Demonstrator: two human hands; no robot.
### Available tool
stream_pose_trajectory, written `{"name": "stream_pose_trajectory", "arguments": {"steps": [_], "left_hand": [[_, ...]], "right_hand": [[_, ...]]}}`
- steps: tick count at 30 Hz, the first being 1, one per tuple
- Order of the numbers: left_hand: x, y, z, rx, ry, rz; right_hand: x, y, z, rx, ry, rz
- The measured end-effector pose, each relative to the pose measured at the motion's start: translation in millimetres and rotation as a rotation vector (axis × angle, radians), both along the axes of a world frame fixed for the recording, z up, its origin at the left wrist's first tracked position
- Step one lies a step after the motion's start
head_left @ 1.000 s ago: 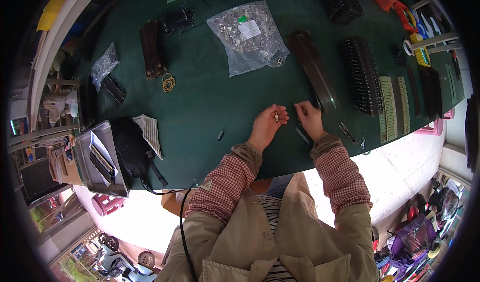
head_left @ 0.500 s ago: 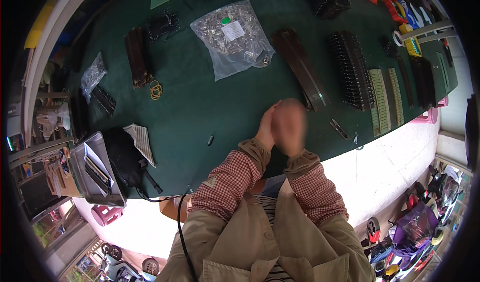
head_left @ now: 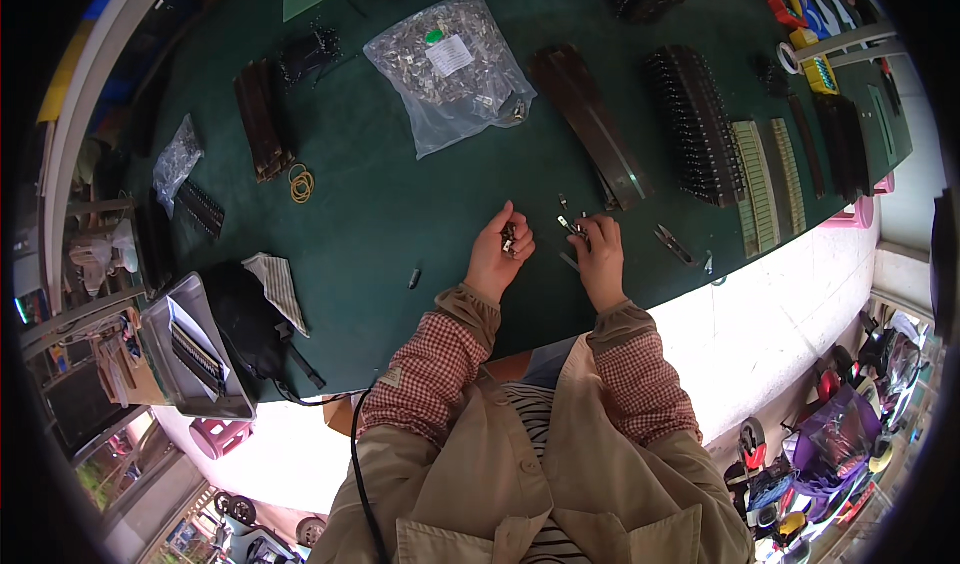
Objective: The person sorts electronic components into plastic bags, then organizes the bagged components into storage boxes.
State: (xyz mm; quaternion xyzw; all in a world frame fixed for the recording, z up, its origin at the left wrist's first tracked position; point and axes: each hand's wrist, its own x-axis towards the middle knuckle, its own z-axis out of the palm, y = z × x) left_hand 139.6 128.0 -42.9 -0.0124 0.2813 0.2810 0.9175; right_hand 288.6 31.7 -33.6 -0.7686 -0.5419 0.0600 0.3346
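My left hand (head_left: pixel 494 254) is curled palm-up over the green table (head_left: pixel 350 234), holding several small shiny metal parts (head_left: pixel 509 239) between fingers and palm. To its right, my right hand (head_left: pixel 602 262) has its fingers drawn together at the table top. Small metal pieces (head_left: pixel 568 224) show at its fingertips, and a few more lie just beyond them. The fingers partly hide what they grip. Both sleeves are red-checked with brown cuffs. Beyond the right hand lies a bundle of long dark brown strips (head_left: pixel 585 114).
A clear bag of small metal parts (head_left: pixel 450 59) lies farther back. Thread snips (head_left: pixel 676 246), black toothed strips (head_left: pixel 697 129) and pale green strips (head_left: pixel 755 184) are at right. Leftward are rubber bands (head_left: pixel 301 183), a small dark cylinder (head_left: pixel 414 279), a black bag (head_left: pixel 245 309) and a metal tray (head_left: pixel 238 404).
My hands have moved from close together to apart, the left one leftward. Metal parts now show in the left palm and by the right fingertips. The view has shifted slightly.
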Motion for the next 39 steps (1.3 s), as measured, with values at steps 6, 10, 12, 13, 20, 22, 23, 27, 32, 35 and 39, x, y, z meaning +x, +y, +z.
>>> {"name": "stream_pose_trajectory", "arguments": {"steps": [6, 10, 12, 13, 20, 22, 23, 27, 32, 35, 39], "left_hand": [[-11, -5, 5, -0.001, 0.061, 0.026], [-5, -13, 11, 0.01, 0.102, -0.045], [1, -16, 15, 0.013, 0.179, -0.138], [4, -17, 17, 0.013, 0.177, -0.137], [29, -20, 38, -0.039, 0.124, -0.106], [31, -19, 28, -0.074, 0.118, -0.098], [32, -18, 19, -0.105, 0.113, -0.084], [21, -4, -7, -0.085, -0.008, -0.083], [-1, 12, -3, -0.067, -0.007, 0.054], [-5, 10, -1, -0.072, 0.003, 0.06], [-6, 0, 2, -0.096, 0.056, 0.042]], "right_hand": [[4, 3, -5, -0.081, 0.122, 0.033], [8, 7, -5, -0.119, 0.094, 0.054], [11, 9, -2, -0.087, -0.032, 0.11], [12, 10, 0, -0.087, -0.034, 0.111], [-7, 19, 54, -0.088, 0.474, 0.125], [-12, 25, 65, -0.054, 0.507, 0.1], [-14, 30, 68, -0.016, 0.54, 0.08], [8, 47, 54, -0.002, 0.173, 0.132], [2, 45, 25, -0.144, -0.015, 0.212], [11, 38, 3, -0.11, 0.033, 0.208], [14, 40, -6, -0.128, 0.09, 0.208]]}}
